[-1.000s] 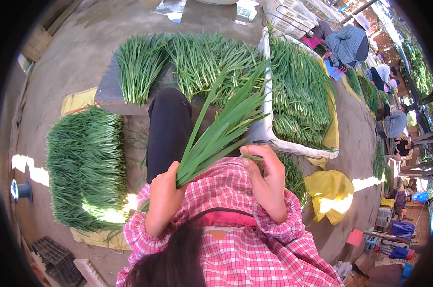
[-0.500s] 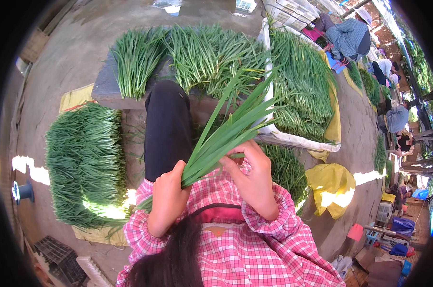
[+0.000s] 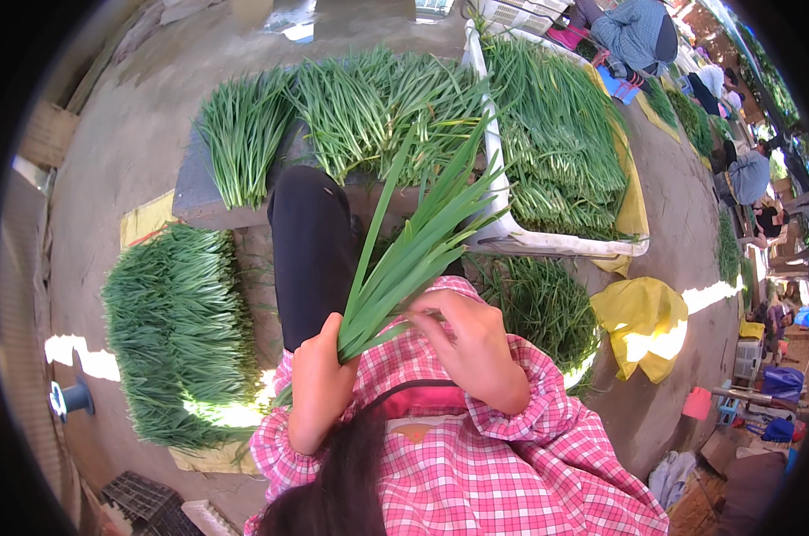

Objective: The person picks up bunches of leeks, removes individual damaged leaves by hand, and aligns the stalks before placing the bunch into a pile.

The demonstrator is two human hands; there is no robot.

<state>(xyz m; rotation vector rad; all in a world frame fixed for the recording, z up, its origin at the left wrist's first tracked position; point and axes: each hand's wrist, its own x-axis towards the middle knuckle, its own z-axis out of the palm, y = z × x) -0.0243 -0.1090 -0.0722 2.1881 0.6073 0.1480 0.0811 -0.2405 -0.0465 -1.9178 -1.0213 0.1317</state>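
In my left hand, closed around its lower end, is a bunch of garlic chives, with the long flat green leaves fanning up and to the right. My right hand is at the bunch's right side. Its thumb and fingers are pinched together where a single leaf bends out from the bunch; the fingertips partly hide the contact. Just beyond my knee, heaps of chives lie across a dark low bench.
A white-rimmed crate heaped with chives stands at the right, with more chives below it. Stacked chives lie on the left floor. A yellow sack is at right. Other people sit at the far right.
My right hand has moved slightly down and right, with its fingers now lower beside the bunch. My left hand keeps its hold. The whole view has shifted a little.
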